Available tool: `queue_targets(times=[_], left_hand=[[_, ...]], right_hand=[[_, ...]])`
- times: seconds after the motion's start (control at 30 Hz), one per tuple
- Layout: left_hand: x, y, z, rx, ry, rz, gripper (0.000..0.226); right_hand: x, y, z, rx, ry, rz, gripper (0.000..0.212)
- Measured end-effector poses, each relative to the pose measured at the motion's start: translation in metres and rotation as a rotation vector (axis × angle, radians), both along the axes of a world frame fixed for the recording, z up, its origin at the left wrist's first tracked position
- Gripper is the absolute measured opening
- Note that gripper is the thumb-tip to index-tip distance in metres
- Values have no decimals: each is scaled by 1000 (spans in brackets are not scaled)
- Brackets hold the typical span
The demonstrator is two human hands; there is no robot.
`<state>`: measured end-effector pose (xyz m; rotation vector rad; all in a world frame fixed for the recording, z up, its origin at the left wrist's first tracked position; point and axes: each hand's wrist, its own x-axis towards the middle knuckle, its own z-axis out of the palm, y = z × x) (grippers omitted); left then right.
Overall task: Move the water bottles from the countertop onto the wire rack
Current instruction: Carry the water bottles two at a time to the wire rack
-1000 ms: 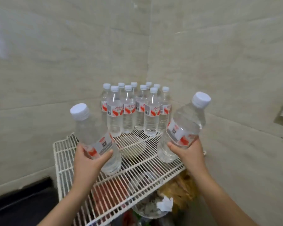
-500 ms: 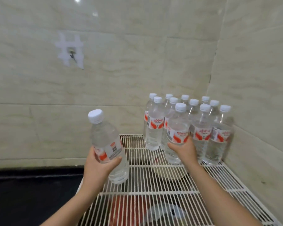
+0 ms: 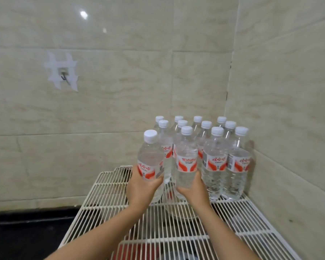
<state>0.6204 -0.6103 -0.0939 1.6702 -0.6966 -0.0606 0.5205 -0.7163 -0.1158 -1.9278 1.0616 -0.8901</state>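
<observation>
Left hand (image 3: 142, 186) curled round lower body of left bottle (image 3: 150, 158), upright; base low over rack (image 3: 105, 184), contact unclear. Right hand (image 3: 193, 188) grips right bottle (image 3: 186, 156) low, upright, base at rack wires. Hands side by side, narrow gap between. Other bottles (image 3: 217, 162) stand packed in rows on rack, just beyond and right of right hand, in wall corner. Bowl (image 3: 178, 212) under rack below hands. Hook (image 3: 64, 76) on wall up-left of left hand. Dark surface (image 3: 26, 231) left of left forearm.
</observation>
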Motion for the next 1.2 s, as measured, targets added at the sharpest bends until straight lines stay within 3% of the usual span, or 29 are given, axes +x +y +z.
queue_targets(times=[0.3,0.7,0.87,1.07,1.2], left_hand=[[-14,-56,-9,99,12,137,60],[-20,-53,-8,266,-185,143,79],[-27,-51,-10,295,-159,137,78],[-21,-35,-20,342,-165,61,90],[-5,-9,-25,464,-170,110,84]], right_hand=[[-9,-5,2,63,47,47,67],[-6,-3,-2,23,54,10,70],[-7,-1,-5,11,60,-3,72],[-8,12,2,-193,38,-38,91],[-5,23,9,-434,83,-14,78]])
